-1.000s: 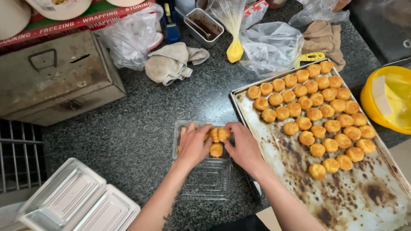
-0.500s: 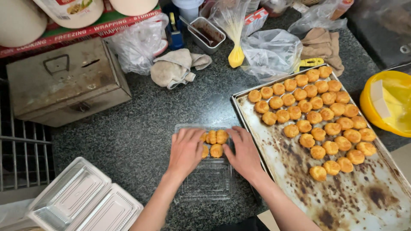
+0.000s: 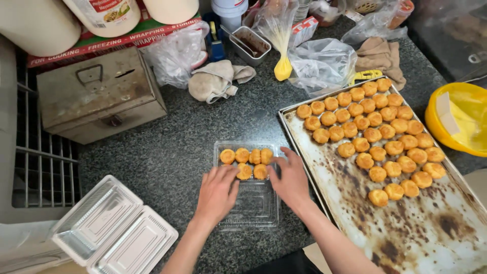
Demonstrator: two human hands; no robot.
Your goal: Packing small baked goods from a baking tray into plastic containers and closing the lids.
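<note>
Clear plastic box sits on the dark counter, just left of the baking tray. Our left hand and right hand rest flat, fingers loosely spread, fingertips touching the six golden puffs at its far end; nothing pinched.

the left hand and the right hand lie over the clear plastic clamshell tray, hiding its middle and the near edges of the small golden round pastries in it. both forearms run off the bottom edge. the scorched metal baking sheet is cut off at the bottom right, and the round yellow plastic tub at the right edge. the white tubs at the top lose their upper parts.
</note>
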